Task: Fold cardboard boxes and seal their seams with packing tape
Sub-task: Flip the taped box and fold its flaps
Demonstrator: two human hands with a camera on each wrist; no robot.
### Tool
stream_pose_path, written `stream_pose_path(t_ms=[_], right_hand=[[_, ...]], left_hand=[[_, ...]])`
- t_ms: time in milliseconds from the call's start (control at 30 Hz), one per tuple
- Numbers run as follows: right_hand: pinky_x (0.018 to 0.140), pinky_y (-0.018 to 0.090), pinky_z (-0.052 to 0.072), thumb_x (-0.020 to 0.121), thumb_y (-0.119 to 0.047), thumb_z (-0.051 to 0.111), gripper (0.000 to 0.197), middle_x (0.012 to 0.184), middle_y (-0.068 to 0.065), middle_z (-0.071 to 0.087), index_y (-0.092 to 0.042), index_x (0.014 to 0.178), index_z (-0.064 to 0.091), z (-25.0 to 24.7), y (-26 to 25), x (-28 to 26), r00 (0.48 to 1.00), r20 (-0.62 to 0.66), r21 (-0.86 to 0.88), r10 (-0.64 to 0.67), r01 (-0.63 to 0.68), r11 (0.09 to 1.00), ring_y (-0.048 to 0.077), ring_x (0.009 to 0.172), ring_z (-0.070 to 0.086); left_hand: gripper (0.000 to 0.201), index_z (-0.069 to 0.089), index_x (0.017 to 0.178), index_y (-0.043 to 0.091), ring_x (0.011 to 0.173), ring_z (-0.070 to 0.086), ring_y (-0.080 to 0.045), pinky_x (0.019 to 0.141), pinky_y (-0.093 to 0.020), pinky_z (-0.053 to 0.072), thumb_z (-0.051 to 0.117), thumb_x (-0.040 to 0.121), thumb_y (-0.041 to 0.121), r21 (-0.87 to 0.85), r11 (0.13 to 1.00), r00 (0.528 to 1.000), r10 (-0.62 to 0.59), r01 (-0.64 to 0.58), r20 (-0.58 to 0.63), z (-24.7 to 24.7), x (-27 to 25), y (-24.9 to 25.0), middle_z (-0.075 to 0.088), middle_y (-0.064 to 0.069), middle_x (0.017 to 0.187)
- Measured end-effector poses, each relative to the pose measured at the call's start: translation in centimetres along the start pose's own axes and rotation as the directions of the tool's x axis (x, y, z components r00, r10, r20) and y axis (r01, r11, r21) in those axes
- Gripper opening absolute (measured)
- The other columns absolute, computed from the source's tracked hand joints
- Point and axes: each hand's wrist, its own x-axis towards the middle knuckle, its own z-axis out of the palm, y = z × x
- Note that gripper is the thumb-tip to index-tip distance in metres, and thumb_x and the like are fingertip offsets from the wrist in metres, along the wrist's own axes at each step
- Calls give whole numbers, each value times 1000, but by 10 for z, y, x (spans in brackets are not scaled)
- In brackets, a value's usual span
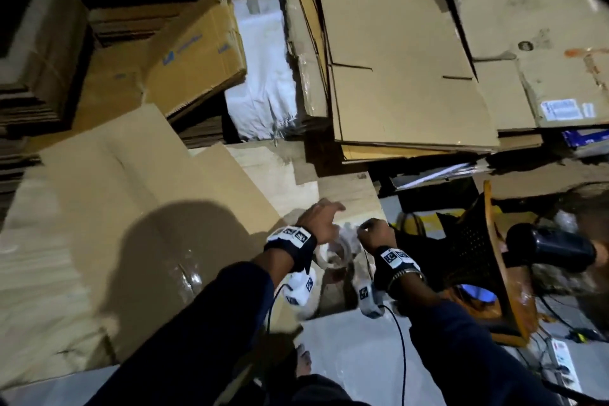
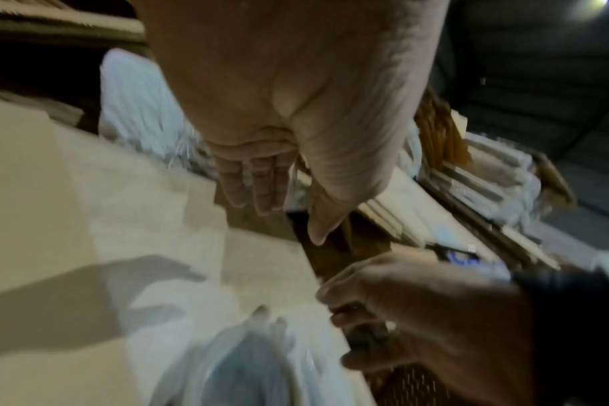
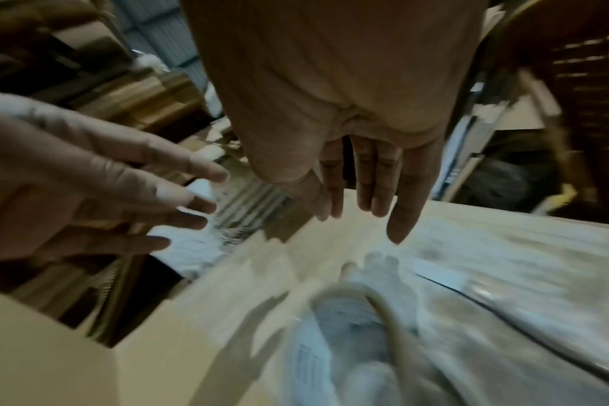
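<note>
A large cardboard box (image 1: 115, 224) fills the left of the head view, with a strip of clear tape (image 1: 188, 273) on its seam. At its right end a roll of packing tape (image 1: 333, 255) lies on crumpled clear plastic; it shows blurred below the hands as a roll (image 3: 376, 302) in the right wrist view. My left hand (image 1: 324, 212) hovers over it with fingers spread and holds nothing (image 2: 289, 217). My right hand (image 1: 375, 231) hangs just right of the roll, fingers straight and pointing down (image 3: 358, 214), thumb beside the index finger. Nothing shows in its grasp.
Stacks of flattened cardboard (image 1: 405, 69) and a white sack (image 1: 263, 76) crowd the far side. An overturned brown chair (image 1: 487, 257), a dark handheld tool (image 1: 550, 249) and a power strip (image 1: 563, 359) with cables lie to the right. My bare foot (image 1: 303, 359) stands on grey floor.
</note>
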Motion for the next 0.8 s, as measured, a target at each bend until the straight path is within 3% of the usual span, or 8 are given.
stream_pose_path(t_ms=[133,200,300,433,500,600,733,800], right_hand=[[81,42,59,90,-24,67,17,86,14,74,-10,96,75,-13,-107,-7,977,25,41,-214,212,976,40,93,73],[73,48,63,90,-20,65,16,92,16,74,-9,97,74,-16,-164,-16,948,34,101,-317,313,945,40,89,73],[50,31,60,94,-19,64,20,104,14,71,-8,108,73,-7,-247,-38,920,85,227,-382,355,907,31,94,71],[65,42,65,96,-31,68,19,103,13,71,-13,100,71,32,-326,-63,870,188,230,-456,412,882,30,93,70],[77,48,65,95,-42,70,35,113,12,69,-13,116,69,56,-353,-72,855,227,155,-466,441,884,30,97,69],[103,47,52,91,-60,68,80,149,14,53,-11,150,45,89,-376,-78,862,290,56,-416,419,906,35,131,55],[91,37,49,85,-78,60,90,134,16,64,-6,138,50,123,-387,-85,877,356,-14,-323,351,936,35,116,63],[95,41,52,73,-89,60,101,129,13,66,-11,136,52,135,-392,-85,899,312,-25,-307,331,943,34,110,64]], left_hand=[[52,54,147,18,134,51,-34,105,-34,41,67,99,34,58,998,995,-23,29,-93,-97,-13,0,50,-16,147],[49,57,144,16,133,53,-32,103,-34,42,65,100,36,114,993,992,-4,18,-128,-146,-30,-7,55,-14,146],[48,59,141,15,130,55,-32,104,-40,46,60,102,43,134,985,967,-68,104,-244,-203,-70,-49,59,-12,144],[54,55,142,20,130,55,-37,104,-46,48,60,98,50,115,922,877,-307,371,-370,-237,-135,-159,56,-15,144],[57,51,145,20,132,51,-40,105,-51,47,58,99,52,95,874,818,-402,477,-412,-240,-167,-214,52,-16,145],[62,44,151,23,145,38,-40,115,-55,37,53,100,56,38,839,744,-460,543,-484,-234,-204,-278,43,-16,155],[121,-6,166,23,159,-12,-41,124,-62,10,54,83,87,-187,743,641,-656,643,-399,-223,-225,-319,-21,-22,170],[136,-18,165,22,158,-3,-46,125,-58,16,63,76,87,-335,721,625,-693,606,-360,-227,-228,-323,-28,-25,167]])
